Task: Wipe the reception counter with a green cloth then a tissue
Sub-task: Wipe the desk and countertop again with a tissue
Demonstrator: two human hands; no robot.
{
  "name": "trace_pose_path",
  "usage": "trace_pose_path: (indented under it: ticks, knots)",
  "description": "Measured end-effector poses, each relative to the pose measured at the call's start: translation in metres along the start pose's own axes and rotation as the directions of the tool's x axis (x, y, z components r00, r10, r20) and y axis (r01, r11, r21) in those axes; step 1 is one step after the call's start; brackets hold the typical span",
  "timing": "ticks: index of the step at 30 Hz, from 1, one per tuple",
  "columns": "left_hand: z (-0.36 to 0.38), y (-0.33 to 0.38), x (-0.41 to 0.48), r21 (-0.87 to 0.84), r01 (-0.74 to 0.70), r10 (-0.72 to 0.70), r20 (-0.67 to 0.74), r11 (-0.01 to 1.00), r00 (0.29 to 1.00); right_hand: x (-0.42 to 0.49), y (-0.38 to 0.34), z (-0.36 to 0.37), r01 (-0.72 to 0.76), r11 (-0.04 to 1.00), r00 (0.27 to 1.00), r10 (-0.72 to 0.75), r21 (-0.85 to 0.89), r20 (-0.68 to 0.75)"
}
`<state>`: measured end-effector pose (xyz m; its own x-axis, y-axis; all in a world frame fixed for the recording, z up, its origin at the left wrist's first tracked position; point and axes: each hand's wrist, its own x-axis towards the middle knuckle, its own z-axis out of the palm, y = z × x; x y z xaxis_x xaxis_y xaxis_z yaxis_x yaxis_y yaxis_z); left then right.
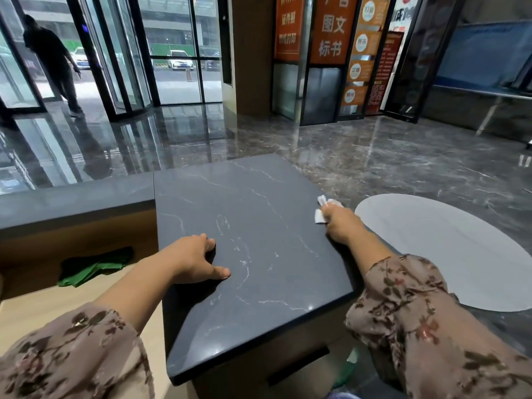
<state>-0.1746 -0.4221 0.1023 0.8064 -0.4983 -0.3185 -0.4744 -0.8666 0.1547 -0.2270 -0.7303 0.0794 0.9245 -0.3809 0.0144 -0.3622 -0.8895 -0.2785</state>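
Note:
The reception counter is a dark grey slab with white veins, filling the middle of the head view. My right hand is at its right edge, shut on a crumpled white tissue that touches the slab. My left hand rests flat on the counter's left part, fingers spread, holding nothing. The green cloth lies bunched on the lower wooden desk to the left, apart from both hands.
A lower dark ledge runs left from the counter above a tan wooden desk. A pale oval surface sits to the right. Glossy marble floor lies beyond, and a person walks by the glass doors at far left.

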Motion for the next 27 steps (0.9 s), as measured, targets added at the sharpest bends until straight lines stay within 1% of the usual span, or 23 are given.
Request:
trace_pose_path:
  ticks: [3, 6, 9, 13, 15, 17, 19, 21, 24, 27]
  knots:
    - [0.002, -0.004, 0.002, -0.007, -0.019, 0.019, 0.004, 1.000, 1.000, 0.005, 0.002, 0.001, -0.068, 0.998, 0.998, 0.068, -0.001, -0.009]
    - [0.001, -0.005, 0.002, -0.023, -0.012, 0.013, 0.012, 1.000, 1.000, 0.003, -0.016, 0.011, -0.042, 0.999, 0.999, 0.043, 0.028, -0.030]
    - [-0.001, -0.006, 0.003, -0.046, 0.013, -0.012, 0.020, 0.999, 1.000, -0.022, -0.050, 0.027, 0.056, 0.995, 0.997, -0.051, 0.078, -0.066]
    - [-0.001, -0.004, 0.004, -0.100, 0.053, -0.051, 0.023, 0.994, 0.998, -0.059, -0.104, 0.047, 0.228, 0.964, 0.974, -0.223, 0.136, -0.051]
    - [0.000, -0.001, 0.003, -0.107, 0.061, -0.061, 0.005, 0.992, 0.998, -0.068, -0.122, 0.053, 0.291, 0.951, 0.956, -0.291, 0.105, -0.015]
    - [0.002, 0.001, 0.002, -0.117, 0.061, -0.063, -0.017, 0.991, 0.998, -0.074, -0.125, 0.051, 0.311, 0.949, 0.949, -0.313, 0.054, 0.043]
    - [0.005, 0.002, 0.000, -0.120, 0.062, -0.066, -0.028, 0.991, 0.997, -0.075, -0.110, 0.043, 0.294, 0.955, 0.953, -0.296, 0.044, 0.067]
    - [0.009, 0.001, -0.001, -0.090, 0.048, -0.051, -0.040, 0.995, 0.998, -0.070, -0.078, 0.030, 0.236, 0.969, 0.970, -0.239, 0.069, 0.045]
    - [0.012, 0.001, -0.003, -0.058, 0.033, -0.037, -0.063, 0.998, 0.997, -0.059, -0.017, 0.007, 0.060, 0.998, 0.997, -0.060, 0.014, 0.052]
    - [0.011, 0.002, -0.004, -0.068, 0.033, -0.037, -0.056, 0.997, 0.998, -0.048, 0.027, -0.007, -0.120, 0.992, 0.991, 0.122, -0.025, 0.060]
